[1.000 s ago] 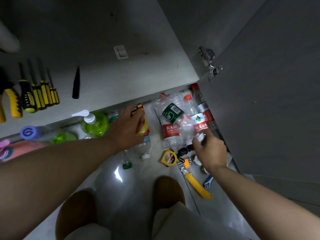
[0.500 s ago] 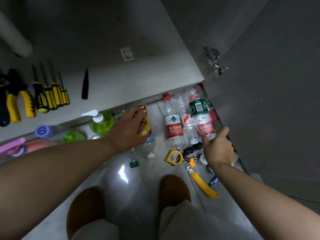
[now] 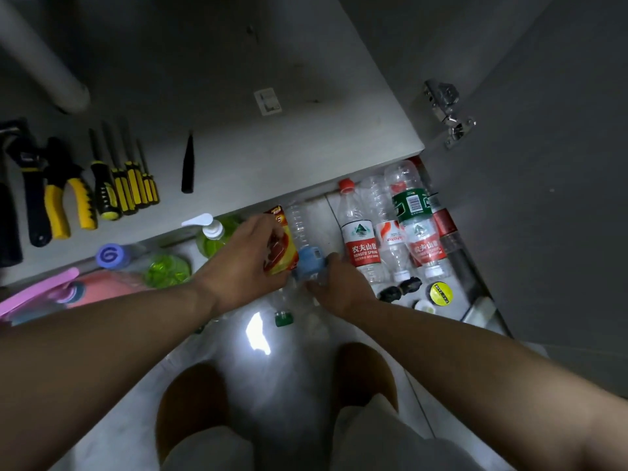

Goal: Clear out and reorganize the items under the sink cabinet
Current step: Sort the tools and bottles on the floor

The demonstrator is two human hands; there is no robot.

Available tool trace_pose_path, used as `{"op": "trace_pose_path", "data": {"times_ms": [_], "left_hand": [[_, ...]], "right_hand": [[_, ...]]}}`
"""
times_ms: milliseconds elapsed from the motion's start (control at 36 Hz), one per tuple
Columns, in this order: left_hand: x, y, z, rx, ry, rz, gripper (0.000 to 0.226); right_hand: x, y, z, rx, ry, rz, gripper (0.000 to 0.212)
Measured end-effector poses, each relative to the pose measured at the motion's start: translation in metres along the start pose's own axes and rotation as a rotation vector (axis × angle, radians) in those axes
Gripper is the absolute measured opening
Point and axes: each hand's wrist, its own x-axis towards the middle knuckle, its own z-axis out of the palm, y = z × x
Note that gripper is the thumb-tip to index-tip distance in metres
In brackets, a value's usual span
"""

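Two bare grips meet low over the grey floor tiles (image 3: 339, 334) in front of the open sink cabinet (image 3: 272, 158). The right grip (image 3: 339, 288) curls its fingers round a clear, ribbed plastic bottle with a pale blue label (image 3: 309, 263). The left grip (image 3: 244, 263) clasps a yellow-and-red pack (image 3: 280, 248) that touches the bottle's side. Whether the bottle rests on the tiles or is lifted cannot be told.

One clear bottle with a green cap (image 3: 283, 317) lies just below the grips. To the right, at least five clear bottles (image 3: 390, 232) lie packed side by side against the open cabinet door (image 3: 543, 215). Three of them carry red labels, one a green label and one an orange-and-white label. One yellow-and-black tape roll (image 3: 440, 293) sits near their lower ends.

To the left stand one green pump bottle (image 3: 214, 234) and one green round container (image 3: 166, 270). One purple cap (image 3: 110, 256) and one pink item (image 3: 51, 294) lie beyond them. On the cabinet's floor lie four screwdrivers (image 3: 125, 188), one pair of yellow-handled pliers (image 3: 68, 205) and one black pointed tool (image 3: 187, 164). Two brown slippers (image 3: 190, 413) show at the bottom edge.
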Motion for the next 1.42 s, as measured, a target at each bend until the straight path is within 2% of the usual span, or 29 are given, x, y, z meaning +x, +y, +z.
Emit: {"op": "trace_pose_path", "data": {"times_ms": [167, 278, 361, 528, 694, 750, 778, 833, 861, 917, 944, 1028, 1083, 1278, 1361, 1417], "left_hand": [[0.007, 0.004, 0.003, 0.007, -0.007, -0.002, 0.059], [0.013, 0.008, 0.003, -0.015, 0.008, 0.0, 0.06], [0.015, 0.01, 0.003, -0.022, 0.02, 0.0, 0.06], [0.004, 0.006, -0.004, 0.072, -0.04, -0.002, 0.064], [-0.009, 0.004, -0.016, 0.038, -0.058, -0.025, 0.062], [-0.01, 0.004, -0.018, 0.012, -0.055, -0.042, 0.06], [-0.01, 0.004, -0.018, -0.003, -0.05, -0.053, 0.059], [-0.01, 0.004, -0.021, -0.03, -0.036, -0.072, 0.059], [-0.011, 0.005, -0.022, -0.046, -0.034, -0.082, 0.059], [-0.011, 0.006, -0.025, -0.083, -0.03, -0.105, 0.059], [-0.012, 0.007, -0.026, -0.101, -0.024, -0.116, 0.059], [-0.013, 0.01, -0.028, -0.161, -0.01, -0.144, 0.056], [-0.013, 0.01, -0.027, -0.187, 0.0, -0.147, 0.055], [-0.017, 0.007, -0.018, -0.176, -0.03, -0.135, 0.062], [-0.014, 0.006, -0.014, -0.172, -0.027, -0.123, 0.066], [-0.011, 0.006, -0.011, -0.162, -0.026, -0.11, 0.068]], "right_hand": [[-0.041, 0.032, -0.024, 0.084, 0.203, -0.101, 0.056], [-0.06, 0.054, -0.046, 0.087, 0.356, -0.035, 0.06], [-0.057, 0.06, -0.062, -0.027, 0.481, 0.043, 0.062], [-0.041, 0.048, -0.07, -0.198, 0.541, 0.122, 0.061], [-0.036, 0.051, -0.063, -0.276, 0.597, 0.118, 0.065], [-0.036, 0.049, -0.062, -0.249, 0.636, 0.041, 0.062], [-0.037, 0.045, -0.059, -0.217, 0.648, -0.062, 0.057], [-0.039, 0.031, -0.052, -0.135, 0.605, -0.32, 0.039], [-0.039, 0.022, -0.046, -0.097, 0.528, -0.416, 0.03], [-0.034, 0.003, -0.028, -0.082, 0.327, -0.472, 0.025], [-0.03, -0.006, -0.016, -0.089, 0.231, -0.425, 0.032], [-0.012, -0.03, 0.016, -0.053, -0.027, -0.096, 0.066], [-0.001, -0.04, 0.032, -0.011, -0.109, 0.004, 0.074], [0.017, -0.04, 0.046, 0.051, -0.168, -0.017, 0.061], [0.012, -0.034, 0.04, 0.044, -0.085, 0.012, 0.061], [0.003, -0.027, 0.031, -0.007, 0.042, 0.014, 0.067]]}}
